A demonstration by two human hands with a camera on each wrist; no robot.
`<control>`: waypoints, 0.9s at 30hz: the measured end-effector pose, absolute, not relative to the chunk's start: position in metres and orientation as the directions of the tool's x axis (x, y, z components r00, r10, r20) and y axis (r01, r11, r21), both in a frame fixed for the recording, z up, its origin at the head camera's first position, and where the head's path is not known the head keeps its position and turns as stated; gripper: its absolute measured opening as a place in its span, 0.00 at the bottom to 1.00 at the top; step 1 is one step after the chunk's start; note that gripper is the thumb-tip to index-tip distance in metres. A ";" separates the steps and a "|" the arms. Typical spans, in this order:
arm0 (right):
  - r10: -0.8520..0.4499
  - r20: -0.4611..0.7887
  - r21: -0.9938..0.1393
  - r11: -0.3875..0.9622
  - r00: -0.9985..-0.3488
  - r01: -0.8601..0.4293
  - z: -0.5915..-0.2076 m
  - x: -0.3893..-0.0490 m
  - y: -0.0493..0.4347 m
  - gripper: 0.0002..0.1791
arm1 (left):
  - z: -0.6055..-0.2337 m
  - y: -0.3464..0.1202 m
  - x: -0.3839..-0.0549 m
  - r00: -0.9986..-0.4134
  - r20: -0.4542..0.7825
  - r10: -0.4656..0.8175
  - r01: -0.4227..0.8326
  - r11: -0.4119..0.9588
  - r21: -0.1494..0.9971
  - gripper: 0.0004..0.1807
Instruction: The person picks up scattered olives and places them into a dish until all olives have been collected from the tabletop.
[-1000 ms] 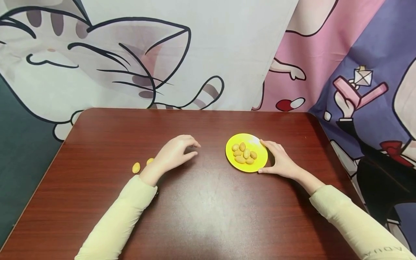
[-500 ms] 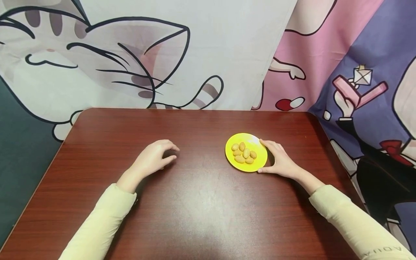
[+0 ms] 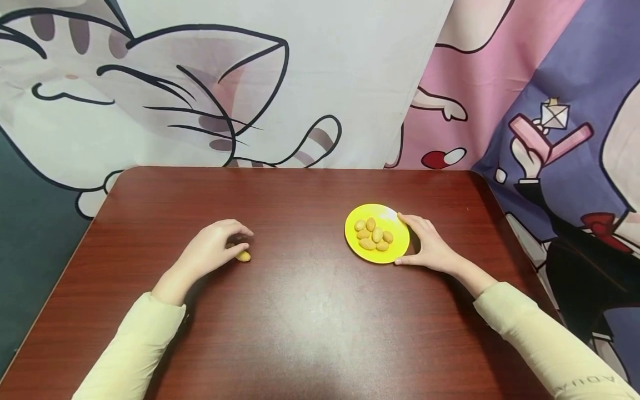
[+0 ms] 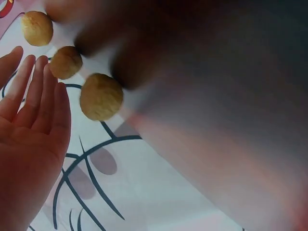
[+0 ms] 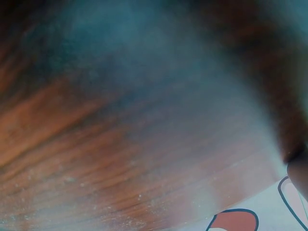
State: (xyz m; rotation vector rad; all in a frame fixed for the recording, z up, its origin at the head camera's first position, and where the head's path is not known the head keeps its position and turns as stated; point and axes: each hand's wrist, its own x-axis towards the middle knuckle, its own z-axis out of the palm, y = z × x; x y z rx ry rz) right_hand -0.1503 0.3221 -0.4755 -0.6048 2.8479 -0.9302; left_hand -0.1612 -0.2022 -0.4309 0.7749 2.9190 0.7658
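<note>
My left hand (image 3: 210, 250) is low over the left part of the table, fingers bent loosely forward. A small yellow-tan oval nut-like piece (image 3: 243, 256) lies by its thumb, partly covered. The left wrist view has the fingers extended beside three roundish tan pieces: a near piece (image 4: 101, 97), a middle piece (image 4: 66, 62) and a far piece (image 4: 37, 29). My right hand (image 3: 432, 247) holds the right rim of a yellow plate (image 3: 354, 247) between thumb and fingers. Several similar oval pieces (image 3: 377, 234) lie on that plate.
The dark red-brown wooden table (image 3: 300, 322) has rounded far corners. Behind its far edge hangs a cartoon cat cloth (image 3: 350, 66), with a pink and purple printed cloth (image 3: 515, 72) on the right. The right wrist view is mostly blurred wood grain.
My left hand has moved left and slightly nearer, over the loose pieces; two of them showed beside the wrist one second ago. The right hand stays at the plate.
</note>
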 end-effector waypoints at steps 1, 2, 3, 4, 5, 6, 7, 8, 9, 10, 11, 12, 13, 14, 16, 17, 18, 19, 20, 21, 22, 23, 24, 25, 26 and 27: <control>-0.395 0.042 -0.582 0.737 -0.918 -0.344 -0.476 -0.150 0.322 0.64 | -0.431 -0.204 -0.160 -0.874 0.102 0.475 0.464 0.754 0.464 0.12; -0.397 0.044 -0.580 0.737 -0.917 -0.347 -0.476 -0.150 0.322 0.64 | -0.431 -0.205 -0.160 -0.871 0.107 0.479 0.471 0.751 0.463 0.11; -0.398 0.048 -0.578 0.737 -0.916 -0.351 -0.476 -0.150 0.322 0.64 | -0.432 -0.207 -0.159 -0.868 0.114 0.484 0.477 0.747 0.463 0.11; -0.400 0.052 -0.577 0.736 -0.915 -0.354 -0.476 -0.150 0.322 0.64 | -0.432 -0.208 -0.158 -0.863 0.123 0.489 0.486 0.742 0.461 0.11; -0.401 0.055 -0.576 0.735 -0.914 -0.357 -0.477 -0.150 0.321 0.64 | -0.432 -0.210 -0.157 -0.859 0.130 0.495 0.495 0.738 0.459 0.11; -0.403 0.058 -0.575 0.735 -0.913 -0.361 -0.477 -0.150 0.321 0.64 | -0.432 -0.211 -0.156 -0.855 0.137 0.499 0.502 0.734 0.456 0.11; -0.404 0.062 -0.573 0.734 -0.913 -0.364 -0.477 -0.150 0.321 0.64 | -0.432 -0.213 -0.156 -0.852 0.144 0.503 0.508 0.731 0.455 0.12; -0.406 0.066 -0.574 0.732 -0.912 -0.367 -0.477 -0.150 0.321 0.64 | -0.432 -0.214 -0.155 -0.850 0.148 0.505 0.512 0.728 0.455 0.12; -0.406 0.070 -0.572 0.732 -0.911 -0.370 -0.477 -0.151 0.321 0.64 | -0.433 -0.216 -0.154 -0.849 0.150 0.507 0.515 0.728 0.453 0.12; -0.407 0.072 -0.571 0.731 -0.911 -0.372 -0.477 -0.151 0.322 0.64 | -0.433 -0.217 -0.154 -0.846 0.153 0.511 0.520 0.726 0.450 0.13; -0.407 0.072 -0.571 0.732 -0.911 -0.372 -0.477 -0.151 0.322 0.64 | -0.434 -0.218 -0.154 -0.844 0.153 0.515 0.523 0.724 0.450 0.13; -0.406 0.072 -0.570 0.732 -0.911 -0.372 -0.477 -0.151 0.322 0.64 | -0.434 -0.219 -0.154 -0.842 0.153 0.518 0.526 0.722 0.450 0.14; -0.405 0.072 -0.570 0.733 -0.911 -0.371 -0.476 -0.151 0.322 0.63 | -0.435 -0.220 -0.154 -0.839 0.153 0.522 0.529 0.718 0.452 0.14; -0.404 0.073 -0.570 0.733 -0.912 -0.371 -0.476 -0.152 0.322 0.63 | -0.435 -0.221 -0.154 -0.836 0.153 0.527 0.533 0.715 0.452 0.15; -0.403 0.070 -0.573 0.733 -0.913 -0.368 -0.475 -0.152 0.322 0.63 | -0.437 -0.222 -0.154 -0.827 0.154 0.541 0.546 0.707 0.450 0.16; -0.402 0.068 -0.573 0.734 -0.913 -0.365 -0.474 -0.152 0.322 0.63 | -0.437 -0.222 -0.154 -0.823 0.153 0.548 0.552 0.704 0.447 0.16; -0.401 0.067 -0.573 0.734 -0.914 -0.364 -0.475 -0.152 0.323 0.63 | -0.438 -0.222 -0.155 -0.818 0.154 0.555 0.559 0.701 0.443 0.16; -0.401 0.065 -0.572 0.736 -0.914 -0.364 -0.475 -0.152 0.323 0.63 | -0.438 -0.222 -0.155 -0.812 0.155 0.563 0.568 0.699 0.436 0.16; -0.400 0.062 -0.570 0.737 -0.914 -0.362 -0.475 -0.152 0.323 0.63 | -0.439 -0.221 -0.155 -0.806 0.155 0.571 0.576 0.697 0.427 0.16; -0.400 0.058 -0.570 0.739 -0.915 -0.359 -0.476 -0.152 0.323 0.63 | -0.439 -0.221 -0.155 -0.800 0.155 0.580 0.584 0.695 0.419 0.16; -0.398 0.053 -0.570 0.741 -0.916 -0.355 -0.477 -0.152 0.323 0.63 | -0.440 -0.220 -0.155 -0.795 0.154 0.587 0.592 0.694 0.411 0.15; -0.398 0.051 -0.570 0.742 -0.916 -0.354 -0.477 -0.152 0.323 0.63 | -0.440 -0.220 -0.155 -0.792 0.152 0.592 0.596 0.695 0.402 0.15; -0.397 0.047 -0.571 0.742 -0.916 -0.351 -0.478 -0.152 0.323 0.63 | -0.440 -0.220 -0.155 -0.790 0.149 0.595 0.599 0.695 0.397 0.14; -0.398 0.047 -0.571 0.742 -0.916 -0.351 -0.478 -0.152 0.323 0.63 | -0.441 -0.219 -0.155 -0.789 0.146 0.597 0.600 0.698 0.391 0.14; -0.398 0.046 -0.572 0.741 -0.916 -0.350 -0.478 -0.151 0.323 0.63 | -0.441 -0.220 -0.155 -0.790 0.139 0.597 0.598 0.701 0.389 0.13; -0.398 0.048 -0.574 0.740 -0.916 -0.352 -0.478 -0.151 0.323 0.63 | -0.441 -0.220 -0.154 -0.791 0.133 0.597 0.596 0.703 0.387 0.13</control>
